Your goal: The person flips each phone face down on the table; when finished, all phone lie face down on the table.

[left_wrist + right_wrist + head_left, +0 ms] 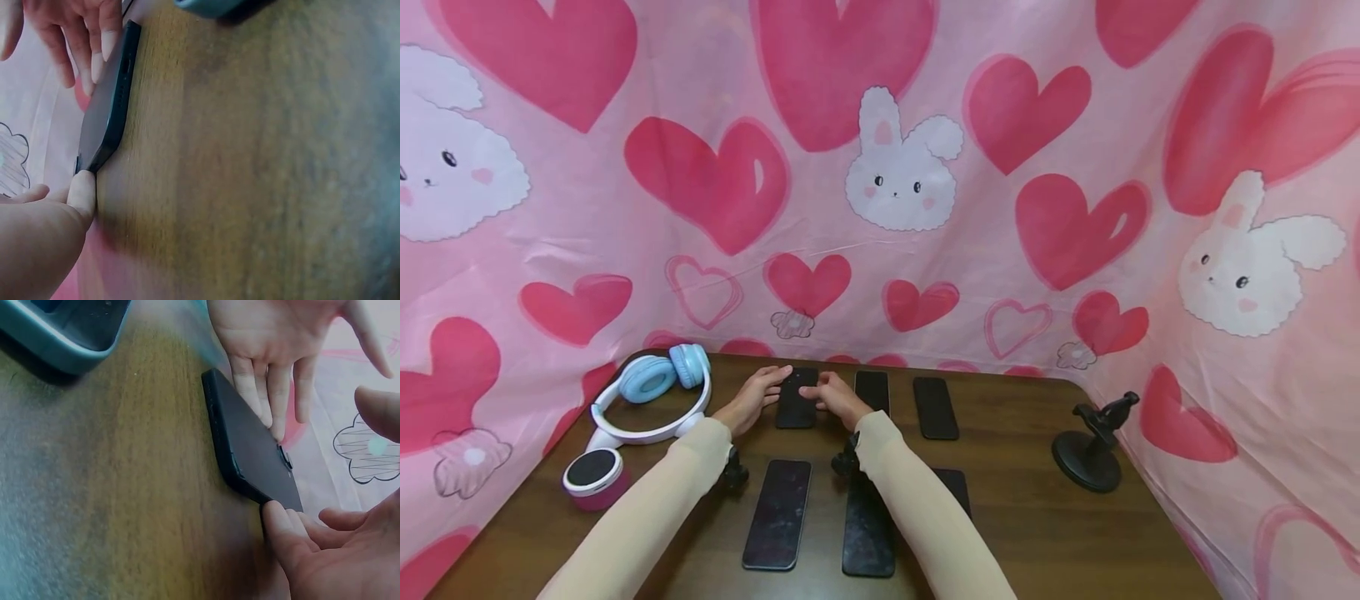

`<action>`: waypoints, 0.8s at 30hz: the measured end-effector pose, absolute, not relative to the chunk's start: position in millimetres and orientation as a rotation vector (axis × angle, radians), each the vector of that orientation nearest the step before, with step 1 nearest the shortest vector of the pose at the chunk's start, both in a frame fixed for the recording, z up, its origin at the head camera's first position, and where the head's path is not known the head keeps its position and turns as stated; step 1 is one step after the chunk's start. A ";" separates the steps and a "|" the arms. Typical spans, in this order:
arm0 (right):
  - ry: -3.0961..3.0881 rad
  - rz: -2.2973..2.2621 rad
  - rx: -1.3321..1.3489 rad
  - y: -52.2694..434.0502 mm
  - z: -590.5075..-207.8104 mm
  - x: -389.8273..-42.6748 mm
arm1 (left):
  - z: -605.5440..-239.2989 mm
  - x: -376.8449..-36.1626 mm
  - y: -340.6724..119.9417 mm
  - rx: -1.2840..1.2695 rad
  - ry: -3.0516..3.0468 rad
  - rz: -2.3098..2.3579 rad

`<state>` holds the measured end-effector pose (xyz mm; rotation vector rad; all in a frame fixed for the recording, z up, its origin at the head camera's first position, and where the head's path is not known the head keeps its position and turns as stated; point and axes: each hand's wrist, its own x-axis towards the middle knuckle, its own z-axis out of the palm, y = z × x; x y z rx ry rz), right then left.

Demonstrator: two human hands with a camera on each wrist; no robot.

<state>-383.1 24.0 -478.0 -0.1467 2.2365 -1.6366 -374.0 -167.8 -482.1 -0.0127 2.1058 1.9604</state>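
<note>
At the far side of the desk (1015, 500), just right of the headphones (655, 387), a black phone (796, 398) is lifted off the wood on one long edge, as is seen in both wrist views. It is touched from both sides: the left hand (752, 398) is laid against its left edge with straight fingers (262, 394) spread over the raised face, and the right hand (837, 398) is set against its right side, a fingertip (82, 190) being pressed to one corner. Neither hand is clenched; both are held flat and loose, and nothing is wrapped by the fingers. Two more phones (872, 390) are laid in the same row to the right of the tilted one, well apart from it. Nearer the person than the headphones, three further phones (778, 512) are lined up flat, partly covered by the sleeved forearms. A small round pink speaker (595, 477) is placed just in front of the headphones, and a black stand (1093, 446) is set far to their right, near the cloth backdrop (895, 183) printed with hearts and rabbits.
</note>
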 end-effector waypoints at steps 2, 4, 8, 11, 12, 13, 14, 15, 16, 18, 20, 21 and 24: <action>2.230 -1.635 -0.159 22.9 -479.0 -382.6 | -481.2 -373.0 -168.5 -0.014 2.119 1.946; 2.228 -1.629 -0.164 22.2 -479.4 -381.1 | -480.7 -372.2 -168.4 -0.026 2.125 1.942; 2.268 -1.596 -0.175 21.0 -479.0 -377.0 | -480.8 -370.8 -167.3 -0.028 2.188 1.900; 2.353 -1.538 -0.197 19.4 -476.3 -374.0 | -479.2 -369.6 -166.7 -0.033 2.272 1.850; 2.380 -1.537 -0.208 19.1 -474.6 -373.4 | -478.3 -369.5 -166.4 -0.024 2.298 1.838; 2.404 -1.539 -0.221 19.2 -473.5 -372.3 | -477.7 -368.4 -166.0 -0.021 2.318 1.834; 2.424 -1.550 -0.237 19.7 -471.9 -371.5 | -476.7 -367.4 -165.4 -0.010 2.337 1.836; 2.435 -1.576 -0.252 20.8 -469.6 -371.0 | -474.9 -366.7 -164.5 0.002 2.340 1.864; 2.443 -1.608 -0.270 22.5 -467.3 -371.2 | -472.8 -366.2 -163.1 0.026 2.340 1.897; 2.455 -1.683 -0.311 28.1 -462.9 -373.3 | -466.8 -365.8 -158.6 0.076 2.314 1.987; 2.440 -1.754 -0.349 35.9 -458.6 -375.7 | -459.9 -366.3 -152.1 0.137 2.269 2.092; 2.423 -1.789 -0.367 40.4 -456.8 -376.8 | -456.4 -366.6 -148.6 0.168 2.237 2.141; 2.335 -1.889 -0.427 55.5 -453.1 -380.1 | -448.0 -367.4 -137.5 0.246 2.166 2.223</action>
